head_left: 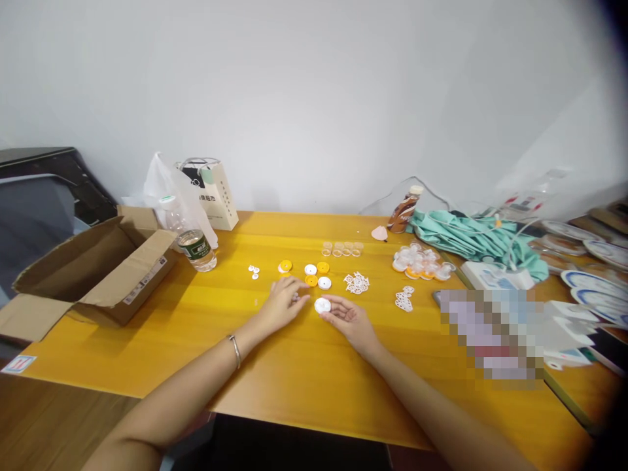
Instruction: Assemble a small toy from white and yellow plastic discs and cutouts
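My right hand [352, 320] grips a small white round disc [322, 305] at its edge, between thumb and fingers, low over the table. Just left of it, my left hand [284, 302] is bent with thumb and forefinger apart; its other fingers are partly hidden, and a small pale spot by them is too small to make out. Beyond the hands lie yellow round caps [311, 280] and white round caps [324, 282]. Small white pieces [254, 270] lie to the left, and a pile of white openwork pieces [357, 283] to the right.
Clear cups [342, 249] stand in a row behind. A heap of clear-and-orange capsules [422, 263], more openwork pieces [403, 300], a brown bottle [405, 209] and green cloth [466, 235] are at right. At left are an open cardboard box [105, 268], a large water bottle [195, 247] and a paper bag [218, 196].
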Demonstrator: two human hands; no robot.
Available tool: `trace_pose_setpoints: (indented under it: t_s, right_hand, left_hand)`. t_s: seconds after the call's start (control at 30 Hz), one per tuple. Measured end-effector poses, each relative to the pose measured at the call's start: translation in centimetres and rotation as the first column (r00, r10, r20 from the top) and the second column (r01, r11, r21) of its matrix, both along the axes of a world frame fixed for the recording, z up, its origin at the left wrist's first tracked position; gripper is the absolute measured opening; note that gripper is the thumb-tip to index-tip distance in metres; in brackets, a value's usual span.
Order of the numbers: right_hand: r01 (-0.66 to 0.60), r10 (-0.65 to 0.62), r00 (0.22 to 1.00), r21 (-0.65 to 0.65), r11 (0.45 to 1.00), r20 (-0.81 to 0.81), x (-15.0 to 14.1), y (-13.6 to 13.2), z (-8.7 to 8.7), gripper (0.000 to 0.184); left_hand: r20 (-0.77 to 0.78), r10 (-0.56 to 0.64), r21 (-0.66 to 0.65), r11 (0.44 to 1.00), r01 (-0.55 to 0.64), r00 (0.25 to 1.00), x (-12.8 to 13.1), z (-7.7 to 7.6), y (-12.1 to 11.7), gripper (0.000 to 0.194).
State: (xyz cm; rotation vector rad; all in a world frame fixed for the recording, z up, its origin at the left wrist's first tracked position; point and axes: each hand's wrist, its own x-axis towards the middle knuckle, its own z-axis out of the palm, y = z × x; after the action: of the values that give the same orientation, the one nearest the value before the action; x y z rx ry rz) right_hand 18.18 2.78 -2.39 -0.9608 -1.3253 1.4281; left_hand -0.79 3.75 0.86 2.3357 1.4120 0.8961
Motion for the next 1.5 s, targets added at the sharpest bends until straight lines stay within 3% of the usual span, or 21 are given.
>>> trace_pose_setpoints:
  t_s: [0.17, 0.43, 0.53, 0.63, 0.73, 0.8, 0.9, 1.0, 1.07, 1.17, 1.27, 1.5]
  right_hand:
    - [0.011, -0.011, 1.0, -0.015, 1.0, 0.002, 0.4, -0.1, 0.2, 0.042]
    - [0.028, -0.029, 0.999, -0.044, 0.999, -0.03, 0.7, -0.3, 0.3, 0.043]
    - [0.013, -0.015, 0.999, -0.042, 0.999, -0.036, 0.7, -0.7, 1.2, 0.041]
    - [0.012, -0.012, 0.999, -0.003, 1.0, -0.047, 0.9, -1.2, 2.9, 0.039]
    - [-0.008, 0.009, 0.999, 0.032, 0.999, -0.044, 1.1, -1.8, 5.0, 0.039]
    - [-0.028, 0.03, 0.999, 0.056, 0.998, -0.04, 1.0, -2.0, 6.3, 0.039]
    - [-0.048, 0.053, 0.997, 0.092, 0.995, -0.049, 0.4, -2.1, 7.7, 0.038]
    - [-0.072, 0.079, 0.995, 0.102, 0.992, -0.066, -0.4, -2.1, 8.1, 0.038]
    - [-0.066, 0.074, 0.994, 0.09, 0.994, -0.081, -0.6, -2.1, 8.0, 0.037]
    - [-0.028, 0.033, 0.996, 0.065, 0.997, -0.083, -0.4, -1.9, 7.3, 0.036]
    - [0.004, -0.001, 0.998, 0.05, 0.999, -0.067, 0.0, -1.8, 6.6, 0.034]
    - [-0.001, 0.0, 1.0, 0.041, 0.999, 0.023, -0.2, -2.3, 5.9, 0.036]
  left_hand:
    - [-0.178, 0.018, 0.053, 0.999, -0.009, 0.984, 0.3, -0.5, 2.7, 0.018]
    - [-0.159, -0.012, 0.07, 0.997, 0.024, 0.987, 1.9, -1.4, 3.5, 0.007]
    - [-0.109, -0.051, 0.072, 0.996, 0.059, 0.993, 1.7, -0.4, 2.6, 0.005]
    - [0.121, -0.141, 0.032, 0.99, 0.138, 0.982, 1.0, 2.0, 1.1, 0.004]
    - [0.451, -0.137, -0.083, 0.977, 0.195, 0.882, 0.0, 4.7, -0.5, 0.007]
    - [0.652, -0.14, -0.156, 0.937, 0.312, 0.745, -0.5, 5.8, -1.3, 0.012]
    - [0.839, -0.141, -0.163, 0.856, 0.49, 0.525, -0.9, 5.7, -1.9, 0.03]
    - [0.904, -0.098, -0.172, 0.807, 0.565, 0.416, -0.9, 4.4, -2.1, 0.044]
    - [0.908, -0.077, -0.194, 0.794, 0.576, 0.412, -0.9, 3.6, -2.2, 0.041]
    - [0.879, -0.083, -0.218, 0.805, 0.551, 0.469, -0.9, 2.9, -2.3, 0.031]
    - [0.85, -0.116, -0.202, 0.829, 0.521, 0.514, -0.7, 3.0, -2.5, 0.029]
    - [0.852, -0.1, -0.212, 0.832, 0.513, 0.513, -0.4, 2.9, -2.6, 0.029]
